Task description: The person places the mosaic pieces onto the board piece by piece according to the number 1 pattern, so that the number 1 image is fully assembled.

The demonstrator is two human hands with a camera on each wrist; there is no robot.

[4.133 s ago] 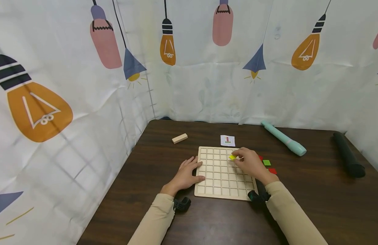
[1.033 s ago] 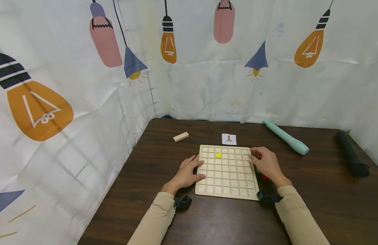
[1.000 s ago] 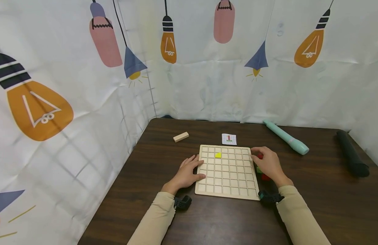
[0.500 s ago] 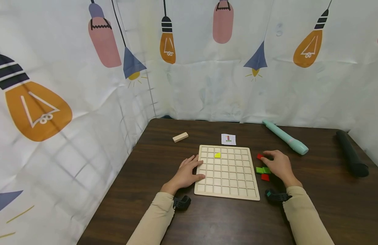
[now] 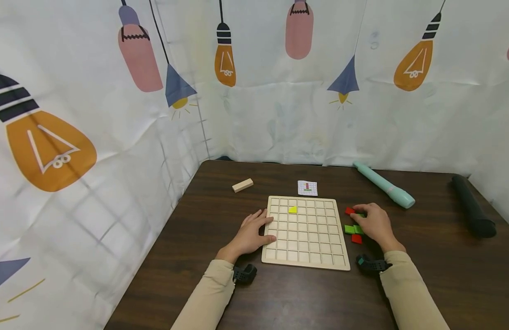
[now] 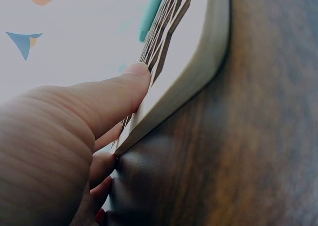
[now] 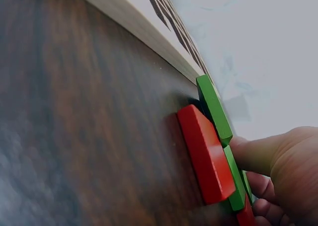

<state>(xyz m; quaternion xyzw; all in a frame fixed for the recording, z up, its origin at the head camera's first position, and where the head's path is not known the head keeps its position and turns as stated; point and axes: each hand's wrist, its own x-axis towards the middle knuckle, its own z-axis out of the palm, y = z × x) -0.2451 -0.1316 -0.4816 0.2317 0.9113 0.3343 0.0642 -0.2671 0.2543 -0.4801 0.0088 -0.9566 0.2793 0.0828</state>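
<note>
The wooden grid board [image 5: 303, 233] lies on the dark table with one yellow tile [image 5: 292, 209] in its second row from the back. My left hand [image 5: 248, 233] rests at the board's left edge, its thumb [image 6: 136, 69] laid on the rim. Right of the board, my right hand [image 5: 373, 223] reaches down among small red and green tiles, fingers bent. Its fingertips are right at a red tile [image 5: 349, 211], and a green piece [image 5: 363, 214] shows under the hand. Nearer me lie a green tile [image 7: 213, 109] and a red tile [image 7: 203, 156]. I cannot tell whether the right fingers pinch a tile.
Behind the board lies a card [image 5: 307, 188] printed with a grid pattern. A small wooden block [image 5: 242, 185] is at the back left. A mint-green tube-shaped thing [image 5: 384, 184] and a dark cylinder [image 5: 473, 208] lie to the right. A patterned curtain [image 5: 270, 114] hangs behind the table.
My right hand has set the yellow tile into the board and moved right, off the board's edge, to the red and green tiles. The left hand has stayed at the board's left edge.
</note>
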